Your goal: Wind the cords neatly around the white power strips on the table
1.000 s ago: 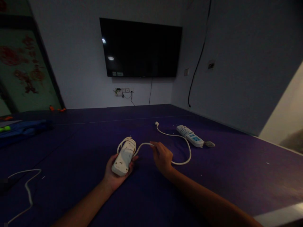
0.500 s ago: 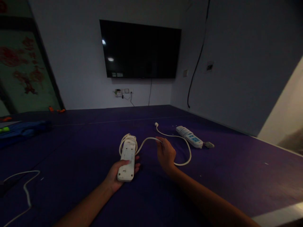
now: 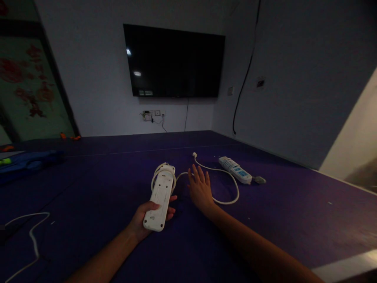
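My left hand (image 3: 144, 218) grips a white power strip (image 3: 160, 198) by its lower end, its back with screw holes facing up. White cord (image 3: 155, 173) is looped around the strip's far end. From there the cord runs right, passes behind my right hand (image 3: 201, 188), and curves over the floor to a white plug (image 3: 194, 155). My right hand is open, fingers spread, over the cord; whether it touches the cord is hard to tell. Farther right lies a second power strip (image 3: 242, 175) with blue socket faces and its cord wound around it.
Purple flooring (image 3: 118, 251) spreads around me. A loose white cable (image 3: 33, 239) lies at the left, with blue cloth (image 3: 32, 160) behind it. A grey plug (image 3: 259, 180) sits beside the second strip. A television (image 3: 176, 63) hangs on the far wall above sockets (image 3: 157, 113).
My right hand has let go of the cord, spread its fingers and shifted slightly left. The power strip in my left hand has tilted, its far end swinging to the right.
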Available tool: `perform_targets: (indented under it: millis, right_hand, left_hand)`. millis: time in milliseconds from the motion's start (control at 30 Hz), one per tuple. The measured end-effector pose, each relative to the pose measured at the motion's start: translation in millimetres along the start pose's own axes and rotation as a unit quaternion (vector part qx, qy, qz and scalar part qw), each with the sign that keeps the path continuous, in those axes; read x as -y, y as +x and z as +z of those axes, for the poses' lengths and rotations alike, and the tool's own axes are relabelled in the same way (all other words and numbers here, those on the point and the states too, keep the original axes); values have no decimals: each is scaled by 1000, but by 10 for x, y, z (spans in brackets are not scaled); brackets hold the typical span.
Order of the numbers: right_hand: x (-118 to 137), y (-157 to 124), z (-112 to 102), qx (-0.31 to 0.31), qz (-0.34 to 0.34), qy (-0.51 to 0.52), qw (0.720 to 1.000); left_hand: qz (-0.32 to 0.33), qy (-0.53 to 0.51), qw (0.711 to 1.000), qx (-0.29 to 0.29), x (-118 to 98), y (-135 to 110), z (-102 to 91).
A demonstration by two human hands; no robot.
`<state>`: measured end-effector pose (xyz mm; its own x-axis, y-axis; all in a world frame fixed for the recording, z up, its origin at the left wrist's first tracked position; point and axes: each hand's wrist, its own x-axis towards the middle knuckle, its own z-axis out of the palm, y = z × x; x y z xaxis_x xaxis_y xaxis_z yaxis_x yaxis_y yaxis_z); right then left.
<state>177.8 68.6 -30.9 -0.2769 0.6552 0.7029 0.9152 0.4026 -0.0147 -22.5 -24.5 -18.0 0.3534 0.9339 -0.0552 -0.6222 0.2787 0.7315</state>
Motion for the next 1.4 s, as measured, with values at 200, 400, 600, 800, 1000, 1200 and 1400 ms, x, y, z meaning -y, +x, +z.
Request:
perform_targets:
  millis: [200, 400, 600, 800, 1000, 1200, 1400]
  right_hand:
    - [146, -29, -82, 68, -201, 48, 976]
    - [260, -63, -33, 131, -268, 141, 944]
    - [235, -39, -126, 69, -214, 146, 963]
    - [217, -62, -174, -28, -185, 149, 971]
    - [148, -20, -171, -88, -104, 167, 976]
    - [103, 4, -182, -113, -46, 236, 964]
    - [111, 0, -228, -141, -51, 253, 956]
  left_hand:
    - [-23, 16, 999, 46, -17, -49, 52]
    - [-38, 13, 998, 39, -22, -61, 57]
    - [-24, -65, 998, -8, -60, -17, 37]
    - [-48, -78, 995, -39, -82, 10, 34]
    - [-30, -59, 996, -53, -52, 62, -61]
    - [-13, -14, 1000, -25, -26, 112, -99]
    - [-19, -41, 998, 43, -34, 132, -125]
